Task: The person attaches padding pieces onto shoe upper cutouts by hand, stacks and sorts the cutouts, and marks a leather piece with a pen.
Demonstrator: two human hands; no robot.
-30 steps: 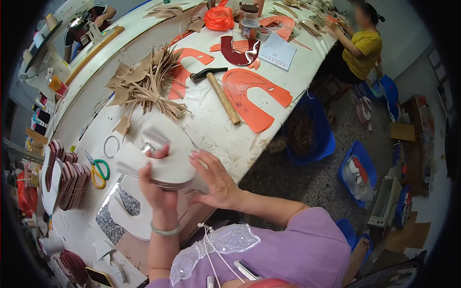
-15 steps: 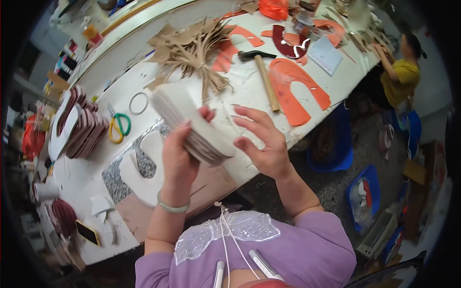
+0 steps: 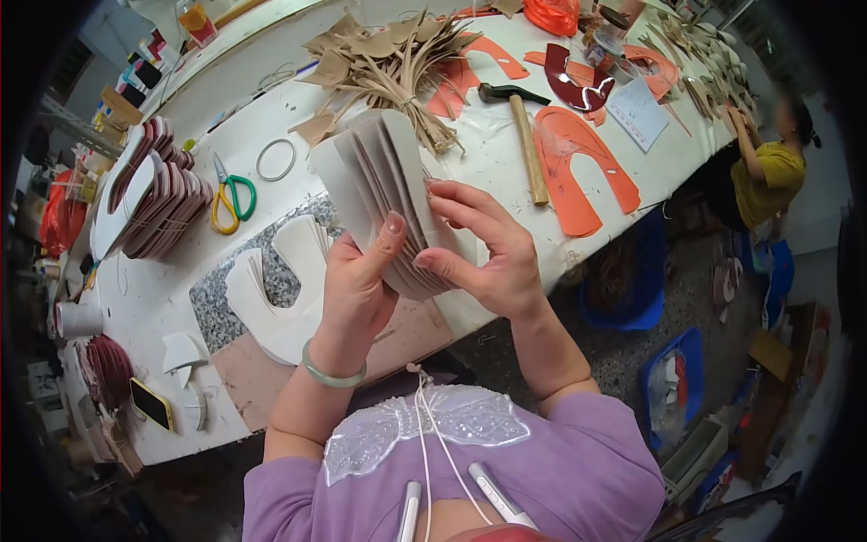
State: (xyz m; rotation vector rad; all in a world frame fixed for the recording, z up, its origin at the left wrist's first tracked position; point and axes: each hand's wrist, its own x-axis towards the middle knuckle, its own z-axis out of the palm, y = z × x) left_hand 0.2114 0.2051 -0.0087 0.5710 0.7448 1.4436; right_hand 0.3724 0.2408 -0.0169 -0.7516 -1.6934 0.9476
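Observation:
Above the table's front edge I hold a stack of pale, curved cut pieces (image 3: 384, 185), greyish on their faces and fanned slightly apart at the top. My left hand (image 3: 358, 282) grips its lower left side, thumb across the front. Against the right side lie the fingers of my right hand (image 3: 492, 255), with its thumb on the stack's edge. Below and left of the stack, white U-shaped pieces (image 3: 282, 312) lie in a pile, partly hidden by my left forearm. Under them is a speckled grey slab (image 3: 217, 307).
Green-and-yellow-handled scissors (image 3: 231, 200), a metal ring (image 3: 275, 160) and bundled U-shaped pieces (image 3: 155, 203) are at left. Beyond my hands lie tan strips (image 3: 388, 68), a hammer (image 3: 528, 149) and orange U-shaped pieces (image 3: 578, 172). A phone (image 3: 151, 404) lies front left. A person (image 3: 768, 176) works at far right.
The stack has turned more upright and its pieces have spread apart. My right hand, apart from the stack before, now touches its right side. The view has shifted slightly.

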